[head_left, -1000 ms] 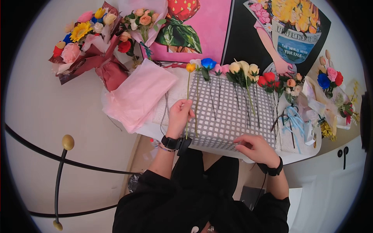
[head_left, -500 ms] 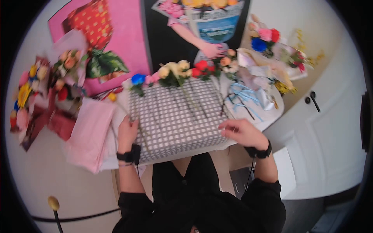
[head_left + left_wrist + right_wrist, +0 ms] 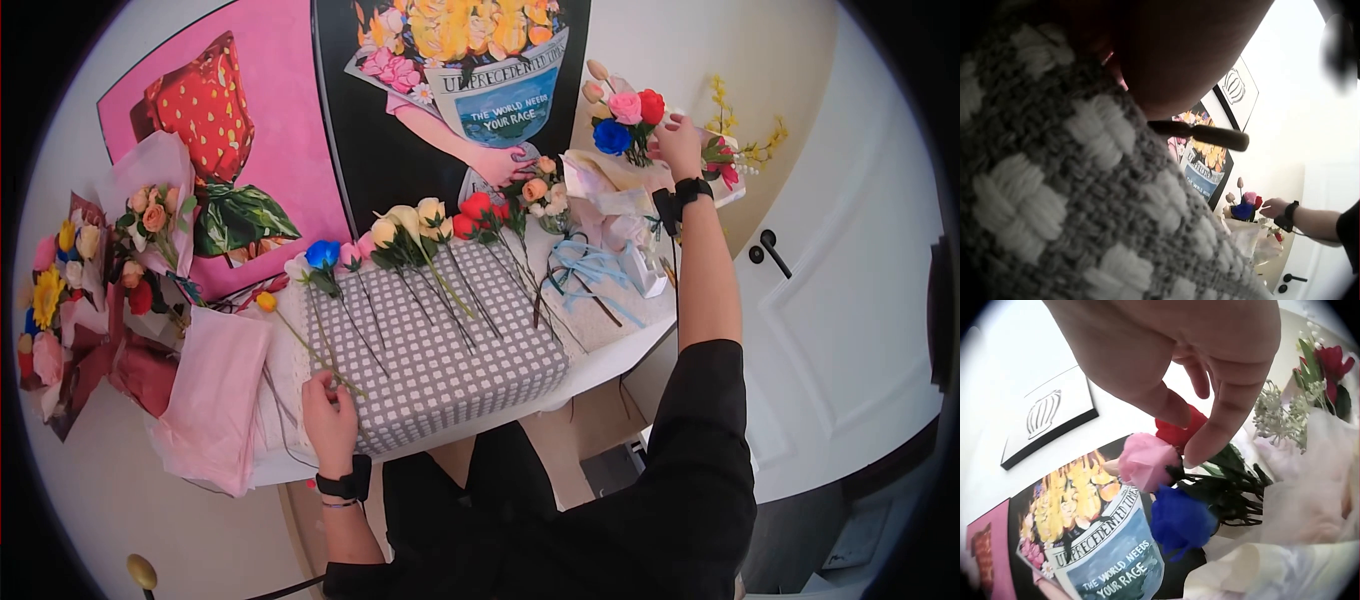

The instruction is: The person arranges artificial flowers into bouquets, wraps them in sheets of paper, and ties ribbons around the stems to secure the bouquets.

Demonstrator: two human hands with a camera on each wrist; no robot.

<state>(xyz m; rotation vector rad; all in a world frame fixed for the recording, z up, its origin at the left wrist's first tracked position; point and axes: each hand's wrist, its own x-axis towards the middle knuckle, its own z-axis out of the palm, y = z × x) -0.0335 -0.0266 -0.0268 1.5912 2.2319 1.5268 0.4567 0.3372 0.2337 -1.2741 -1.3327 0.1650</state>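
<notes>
In the head view the left hand (image 3: 330,420) is at the front left of the checkered cloth (image 3: 420,340), pinching the stem of a yellow flower (image 3: 266,301) that points away to the upper left. A brown stem end (image 3: 1216,136) sticks out beside that hand in the left wrist view. The right hand (image 3: 680,150) is stretched out to the back right, at a red rose (image 3: 651,106). Close up, the thumb and a finger of the right hand (image 3: 1210,356) are spread over the red rose (image 3: 1180,428), above a pink rose (image 3: 1146,462) and a blue rose (image 3: 1182,522); contact is unclear.
Several stemmed flowers lie in a row across the cloth, among them red roses (image 3: 478,210). Pink wrapping sheets (image 3: 215,390) and wrapped bouquets are at the left. Blue ribbon (image 3: 580,268) lies on the right; paintings stand behind.
The right hand has gone from the cloth's front right to the roses at the back right. The left hand keeps the yellow flower, now slanted left, and the head view has shifted right.
</notes>
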